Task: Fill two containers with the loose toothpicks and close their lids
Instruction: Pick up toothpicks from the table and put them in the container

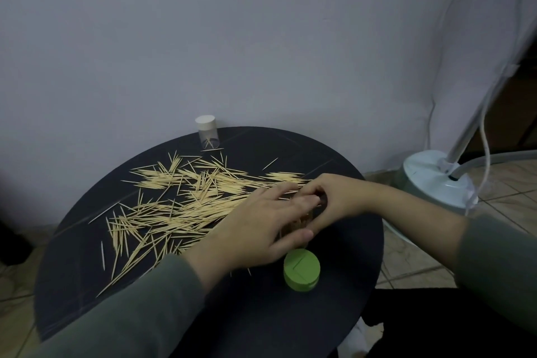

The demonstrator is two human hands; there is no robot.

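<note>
Loose toothpicks (186, 197) lie spread over the left and middle of a round black table (343, 264). My left hand (261, 227) grips a clear container (300, 224) at the table's middle right, thumb in front, and mostly hides it. A bunch of toothpicks stands in it. My right hand (334, 197) comes from the right, its fingers curled over the container's mouth and pinching the top of the bunch. A green lid (301, 270) lies just in front of the hands. A second clear container with a white lid (207, 132) stands upright at the back edge, nearly empty.
A grey wall stands right behind the table. To the right on the tiled floor are a pale round lamp base (436, 180) with a slanting pole and a cable. The table's front part is bare black surface.
</note>
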